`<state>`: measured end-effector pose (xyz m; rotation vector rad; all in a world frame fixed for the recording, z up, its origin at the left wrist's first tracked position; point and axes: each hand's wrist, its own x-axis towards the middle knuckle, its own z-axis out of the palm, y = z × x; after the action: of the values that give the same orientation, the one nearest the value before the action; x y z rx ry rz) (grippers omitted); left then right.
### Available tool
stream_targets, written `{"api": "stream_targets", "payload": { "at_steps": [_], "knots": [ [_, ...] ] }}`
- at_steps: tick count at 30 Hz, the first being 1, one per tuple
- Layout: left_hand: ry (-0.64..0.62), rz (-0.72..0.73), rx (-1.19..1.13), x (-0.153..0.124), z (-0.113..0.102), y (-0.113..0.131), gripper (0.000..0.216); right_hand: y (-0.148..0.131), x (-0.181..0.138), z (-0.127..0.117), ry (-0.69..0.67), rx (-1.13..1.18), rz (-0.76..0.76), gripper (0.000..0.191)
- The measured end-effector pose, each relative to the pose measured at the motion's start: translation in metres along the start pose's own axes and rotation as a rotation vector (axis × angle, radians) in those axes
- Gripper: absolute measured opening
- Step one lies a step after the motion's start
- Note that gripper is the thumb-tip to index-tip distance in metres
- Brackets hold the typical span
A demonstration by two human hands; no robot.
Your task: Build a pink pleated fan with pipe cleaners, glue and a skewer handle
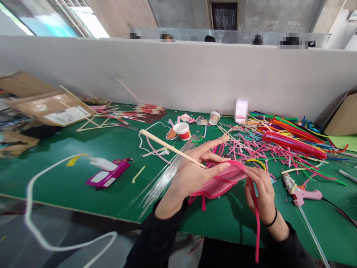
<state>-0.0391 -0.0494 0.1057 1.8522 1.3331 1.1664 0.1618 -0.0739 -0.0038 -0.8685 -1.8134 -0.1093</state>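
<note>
My left hand (185,175) is closed on a pink panel (216,184) of close-set pipe cleaners with a bent border, its thumb lying along the top edge. A pale wooden stick (169,146) juts to the upper left past that hand; whether the fingers grip it or it is fixed to the panel, I cannot tell. At the panel's right corner, my right hand (262,195) pinches a pink pipe cleaner (257,234), whose loose end hangs downward. Both hands are above the green table (83,201). Part of the panel is hidden by my left fingers.
Right of my hands lies a pink glue gun (306,195) with a glue stick and cord. Behind are cut pink pieces (248,147), coloured pipe-cleaner bundles (295,145) and a paper cup (182,131). Clear thin rods (164,176) and a purple box (108,174) lie left.
</note>
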Motion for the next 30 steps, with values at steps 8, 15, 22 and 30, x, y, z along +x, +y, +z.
{"api": "stream_targets", "payload": {
  "at_steps": [8, 15, 22, 30],
  "knots": [
    [0.012, -0.031, -0.037, 0.0004, 0.0007, -0.0015, 0.053, -0.0002, 0.0007, 0.001, -0.003, -0.004, 0.003, 0.053],
    [0.011, -0.034, -0.064, 0.0014, 0.0008, -0.0023, 0.055, -0.0023, 0.003, 0.0014, 0.001, -0.009, 0.007, 0.052],
    [-0.001, -0.032, -0.025, 0.0009, 0.0, -0.0024, 0.052, -0.0017, 0.0021, 0.0019, -0.01, -0.01, 0.014, 0.053],
    [-0.001, -0.031, -0.056, 0.0004, -0.0003, -0.0002, 0.058, -0.0025, 0.0042, 0.0014, -0.011, -0.012, 0.004, 0.054]
  ]
}}
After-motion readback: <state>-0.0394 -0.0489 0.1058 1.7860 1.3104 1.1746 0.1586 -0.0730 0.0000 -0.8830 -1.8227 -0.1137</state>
